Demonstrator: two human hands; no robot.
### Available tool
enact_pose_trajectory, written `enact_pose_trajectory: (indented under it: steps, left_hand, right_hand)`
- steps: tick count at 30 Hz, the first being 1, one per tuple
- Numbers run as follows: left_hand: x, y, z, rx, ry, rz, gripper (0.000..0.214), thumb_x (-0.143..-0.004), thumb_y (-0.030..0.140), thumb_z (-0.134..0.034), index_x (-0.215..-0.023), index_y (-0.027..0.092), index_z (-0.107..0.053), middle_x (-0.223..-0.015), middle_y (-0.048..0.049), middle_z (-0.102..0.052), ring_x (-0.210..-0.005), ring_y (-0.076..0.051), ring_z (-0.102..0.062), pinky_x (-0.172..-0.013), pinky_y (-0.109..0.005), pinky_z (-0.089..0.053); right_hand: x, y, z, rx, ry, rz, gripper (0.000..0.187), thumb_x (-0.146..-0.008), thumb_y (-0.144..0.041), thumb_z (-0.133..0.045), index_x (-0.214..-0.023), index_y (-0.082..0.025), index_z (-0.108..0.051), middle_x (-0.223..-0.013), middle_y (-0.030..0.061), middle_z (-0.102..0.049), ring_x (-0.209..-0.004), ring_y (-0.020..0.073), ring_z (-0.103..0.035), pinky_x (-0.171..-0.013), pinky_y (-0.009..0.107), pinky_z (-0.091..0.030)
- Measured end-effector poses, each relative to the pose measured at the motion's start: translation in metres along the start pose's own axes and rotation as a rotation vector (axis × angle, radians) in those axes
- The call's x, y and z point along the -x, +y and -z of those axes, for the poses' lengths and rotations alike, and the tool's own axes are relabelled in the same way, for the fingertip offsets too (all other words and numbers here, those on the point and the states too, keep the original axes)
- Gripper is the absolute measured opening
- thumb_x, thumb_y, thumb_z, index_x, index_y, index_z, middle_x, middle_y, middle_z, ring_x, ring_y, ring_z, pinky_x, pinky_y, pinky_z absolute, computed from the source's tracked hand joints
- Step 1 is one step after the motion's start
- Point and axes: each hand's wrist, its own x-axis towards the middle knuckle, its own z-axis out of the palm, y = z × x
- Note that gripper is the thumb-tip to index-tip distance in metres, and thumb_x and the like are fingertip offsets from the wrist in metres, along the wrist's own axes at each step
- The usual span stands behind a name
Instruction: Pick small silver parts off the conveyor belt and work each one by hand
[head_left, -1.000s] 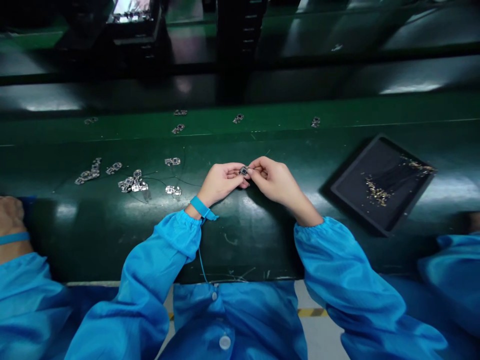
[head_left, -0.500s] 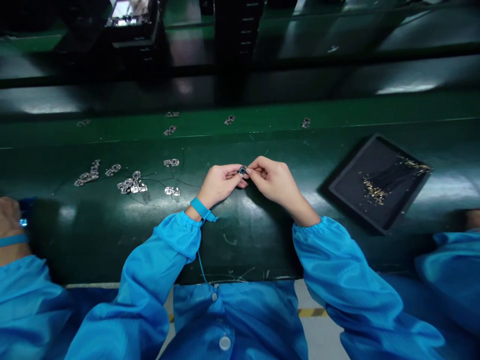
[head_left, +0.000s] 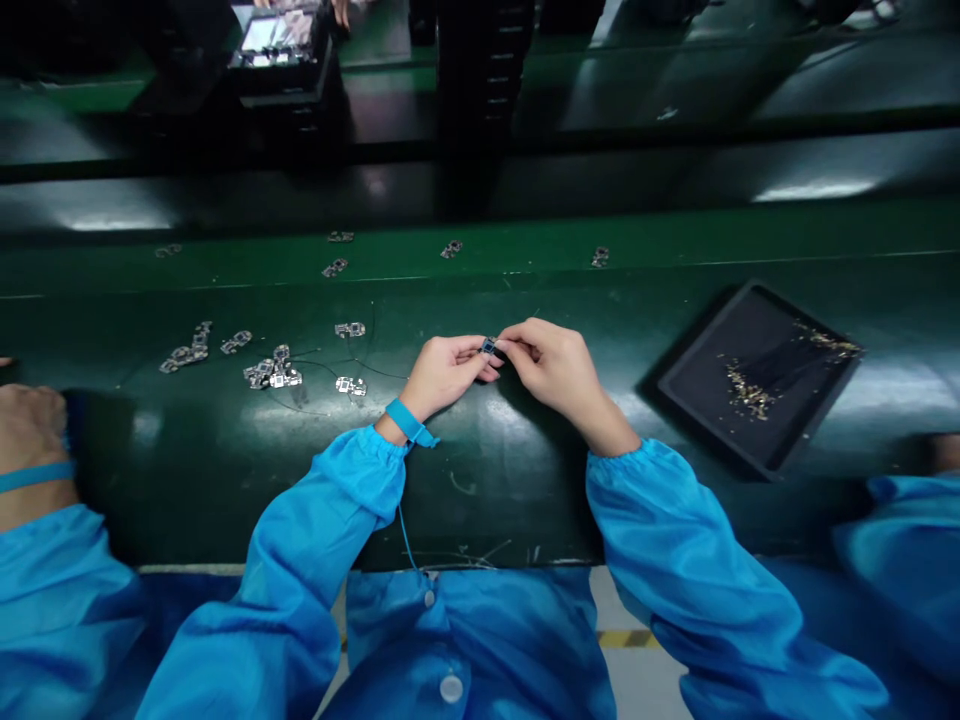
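My left hand (head_left: 444, 371) and my right hand (head_left: 551, 365) meet fingertip to fingertip over the dark green bench. Between them they pinch one small metal component (head_left: 488, 346), a tiny dark square part with a shiny edge. Both hands are closed in a pinch on it. A blue wrist strap (head_left: 406, 421) with a thin cord circles my left wrist. Both arms wear bright blue sleeves.
Several small silvery parts (head_left: 271, 373) lie scattered on the bench to the left, more (head_left: 450, 249) on the green belt behind. A black tray (head_left: 757, 375) with tiny gold pieces sits at the right. Co-workers' blue sleeves show at the left edge (head_left: 37, 560) and the right edge (head_left: 900, 550).
My hands stay joined on the small part, barely shifting. The parts on the belt behind have drifted leftward. The view has tipped slightly.
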Motion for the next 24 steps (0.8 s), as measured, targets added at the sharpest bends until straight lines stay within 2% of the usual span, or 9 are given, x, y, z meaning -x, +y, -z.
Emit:
enact_pose_trajectory:
  steps: [4,8,10,13,15,17,21,24]
  left_hand:
    - [-0.002,-0.006,0.001,0.031,0.007,-0.025,0.02,-0.09,0.017,-0.066,-0.107,0.009,-0.071,-0.098,-0.0122,-0.076,-0.085,-0.018,-0.077,-0.085,-0.031,-0.063]
    - [-0.007,-0.011,0.002,0.103,0.098,-0.075,0.046,-0.082,0.013,-0.075,-0.126,0.014,-0.061,-0.126,-0.0157,-0.07,-0.094,-0.021,-0.077,-0.093,-0.035,-0.061]
    - [-0.009,-0.012,0.003,0.139,0.097,-0.066,0.047,-0.083,0.013,-0.073,-0.127,0.014,-0.059,-0.13,-0.0178,-0.067,-0.092,-0.02,-0.077,-0.09,-0.036,-0.062]
    - [-0.01,-0.013,0.005,0.171,0.07,-0.052,0.032,-0.087,0.015,-0.07,-0.118,0.011,-0.062,-0.118,-0.018,-0.071,-0.087,-0.019,-0.077,-0.083,-0.034,-0.063]
    - [-0.01,-0.014,0.004,0.178,0.059,-0.05,0.024,-0.089,0.016,-0.069,-0.111,0.009,-0.064,-0.108,-0.0162,-0.073,-0.081,-0.017,-0.076,-0.078,-0.032,-0.063]
    - [-0.01,-0.014,0.003,0.189,0.058,-0.042,0.018,-0.09,0.015,-0.067,-0.106,0.009,-0.065,-0.1,-0.0141,-0.074,-0.076,-0.016,-0.075,-0.074,-0.03,-0.062]
    - [-0.011,-0.015,-0.001,0.223,0.062,0.006,0.009,-0.091,0.011,-0.062,-0.099,0.009,-0.065,-0.089,-0.0113,-0.074,-0.067,-0.014,-0.073,-0.068,-0.027,-0.06]
    - [-0.01,-0.015,-0.001,0.236,0.057,0.017,0.009,-0.091,0.009,-0.059,-0.097,0.009,-0.066,-0.088,-0.0102,-0.074,-0.065,-0.013,-0.072,-0.067,-0.026,-0.058]
  right_hand:
    - [0.0,-0.002,-0.002,-0.059,0.02,-0.024,0.016,-0.097,-0.032,-0.061,-0.09,-0.021,-0.072,-0.079,0.0033,-0.069,-0.067,0.0167,-0.058,-0.063,0.031,-0.043]
    - [-0.007,0.006,0.006,-0.081,0.099,-0.131,0.021,-0.095,-0.038,-0.061,-0.089,-0.021,-0.072,-0.075,0.003,-0.068,-0.061,0.0157,-0.055,-0.06,0.03,-0.043]
    - [-0.02,0.024,0.019,-0.003,0.167,-0.222,0.023,-0.092,-0.04,-0.062,-0.087,-0.02,-0.072,-0.075,0.0039,-0.068,-0.063,0.0167,-0.056,-0.061,0.03,-0.043]
    - [-0.049,0.069,0.05,0.228,0.243,-0.38,0.021,-0.086,-0.038,-0.067,-0.082,-0.019,-0.075,-0.077,0.0065,-0.07,-0.068,0.0195,-0.059,-0.065,0.032,-0.042]
    - [-0.071,0.103,0.074,0.332,0.309,-0.523,0.018,-0.083,-0.035,-0.07,-0.086,-0.018,-0.077,-0.079,0.008,-0.071,-0.07,0.0204,-0.059,-0.066,0.034,-0.041]
    - [-0.089,0.131,0.094,0.309,0.322,-0.718,0.015,-0.08,-0.032,-0.074,-0.084,-0.017,-0.078,-0.076,0.0088,-0.07,-0.065,0.0189,-0.056,-0.065,0.036,-0.04]
    - [-0.118,0.163,0.114,0.284,0.32,-0.766,0.027,-0.08,-0.039,-0.076,-0.072,-0.013,-0.076,-0.062,0.0122,-0.063,-0.058,0.0196,-0.051,-0.06,0.042,-0.039]
    - [-0.14,0.174,0.113,0.286,0.329,-0.737,0.025,-0.083,-0.041,-0.073,-0.074,-0.018,-0.075,-0.067,0.011,-0.063,-0.063,0.0239,-0.058,-0.062,0.043,-0.044]
